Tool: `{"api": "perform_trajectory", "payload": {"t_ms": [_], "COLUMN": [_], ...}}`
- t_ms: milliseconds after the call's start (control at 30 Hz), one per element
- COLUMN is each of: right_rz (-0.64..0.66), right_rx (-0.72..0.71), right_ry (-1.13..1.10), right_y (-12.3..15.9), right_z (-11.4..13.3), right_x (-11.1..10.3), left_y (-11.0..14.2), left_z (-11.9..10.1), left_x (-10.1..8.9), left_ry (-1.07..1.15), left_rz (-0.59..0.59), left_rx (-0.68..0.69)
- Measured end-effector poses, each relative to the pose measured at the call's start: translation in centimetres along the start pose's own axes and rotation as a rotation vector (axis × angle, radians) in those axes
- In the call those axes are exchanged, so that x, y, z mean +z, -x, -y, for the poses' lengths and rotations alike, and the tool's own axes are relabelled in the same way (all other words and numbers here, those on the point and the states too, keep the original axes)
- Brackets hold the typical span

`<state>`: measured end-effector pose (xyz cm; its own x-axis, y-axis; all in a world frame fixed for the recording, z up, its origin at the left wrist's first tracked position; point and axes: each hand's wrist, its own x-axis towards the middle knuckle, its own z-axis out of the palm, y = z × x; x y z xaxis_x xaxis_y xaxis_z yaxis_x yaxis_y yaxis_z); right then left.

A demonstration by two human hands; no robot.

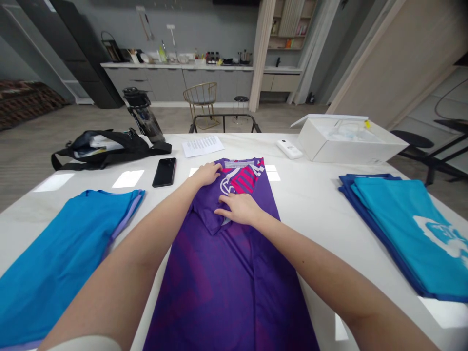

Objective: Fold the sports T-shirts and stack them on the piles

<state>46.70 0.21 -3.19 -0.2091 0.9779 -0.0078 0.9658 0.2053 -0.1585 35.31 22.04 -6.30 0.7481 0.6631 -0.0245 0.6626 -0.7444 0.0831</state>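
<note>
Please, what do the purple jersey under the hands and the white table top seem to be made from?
The purple jersey looks like a thin synthetic knit, perhaps polyester: it has a slight sheen, soft folds and a printed pattern, but the fibre cannot be confirmed. The white table top seems polished stone or a stone-like surface: it is glossy and shows bright reflections of lights.

I counted one left hand (206,174), one right hand (239,208), one purple jersey (223,278), one blue shirt (62,263) and one teal stack (395,234). I also logged one phone (164,172), one box (351,144), one bag (106,148) and one bottle (144,114).
</note>
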Motion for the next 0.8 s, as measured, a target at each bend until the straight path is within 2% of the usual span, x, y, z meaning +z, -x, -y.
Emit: {"api": "perform_trajectory", "payload": {"t_ms": [100,333,500,667,800], "right_rz": [-0.040,-0.024,-0.033,-0.266,-0.458], "right_rx": [0.069,0.379,0.401,0.410,0.434], "right_ry": [-0.008,-0.070,-0.172,-0.296,-0.364], "right_y": [0.2,1.3,2.8,3.1,0.5], "right_z": [-0.3,0.1,-0.4,-2.6,-6.3], "right_x": [0.1,-0.1,-0.3,-1.9,-4.0], "left_y": [0.4,0.9,1.5,0.6,-1.7], "left_z": [-0.1,-0.2,-0.4,0.6,1.1], "left_x": [0.3,-0.1,-0.6,-2.1,-3.2], "left_ry": [0.030,0.098,0.075,0.199,0.300], "left_rz": [-0.041,-0.115,-0.127,-0.255,-0.342], "left_rx": [-0.033,-0.044,-0.065,-0.121,-0.238]}}
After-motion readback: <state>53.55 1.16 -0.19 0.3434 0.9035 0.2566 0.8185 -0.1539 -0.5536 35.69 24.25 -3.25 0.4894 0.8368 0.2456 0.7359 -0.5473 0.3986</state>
